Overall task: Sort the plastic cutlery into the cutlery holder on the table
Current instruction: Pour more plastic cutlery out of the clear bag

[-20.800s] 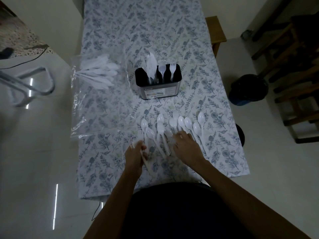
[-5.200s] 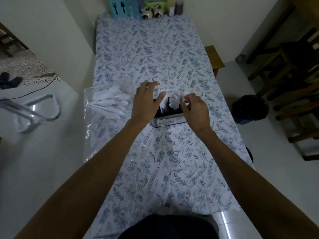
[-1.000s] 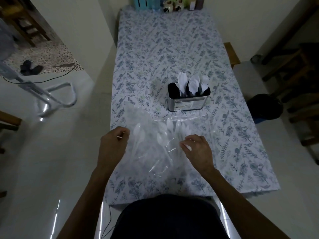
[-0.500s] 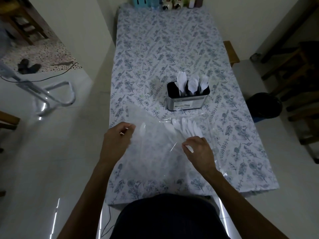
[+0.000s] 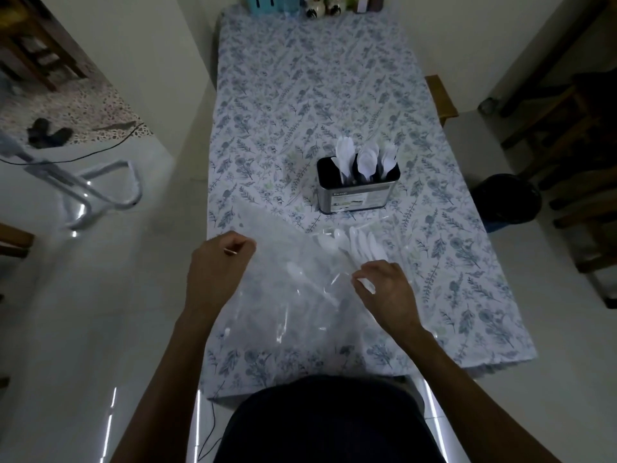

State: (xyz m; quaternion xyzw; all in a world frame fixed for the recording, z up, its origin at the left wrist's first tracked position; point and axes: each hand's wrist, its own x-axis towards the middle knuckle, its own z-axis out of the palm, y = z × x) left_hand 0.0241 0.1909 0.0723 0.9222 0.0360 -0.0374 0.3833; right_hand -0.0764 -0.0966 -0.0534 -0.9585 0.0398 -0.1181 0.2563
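Head view. Your left hand [image 5: 217,272] is curled, pinching the left edge of a clear plastic bag [image 5: 293,295] that lies spread over the near part of the table [image 5: 300,78]. Your right hand [image 5: 387,292] is also curled, its fingertips [image 5: 362,279] pinching the bag film near its middle. The two hands are well apart, one at each side of the bag.

White plastic cutlery [image 5: 354,243] lies fanned out at the far end of the bag, just beyond your right hand; the heads point toward the cutlery holder [image 5: 357,192]. One more white piece [image 5: 295,270] lies inside the bag between your hands. Whether the fanned pieces are spoons or knives cannot be told for certain in this dim light.

The cutlery holder stands upright on the table, just beyond the fanned pieces, right of the table's centre line. It is a metal box with dark compartments. White cutlery stands upright in three of its compartments; the leftmost compartment appears dark.

A floral tablecloth covers the table. Several small containers [image 5: 317,3] stand at the far end. A dark bin [image 5: 507,198] sits on the floor to the right.
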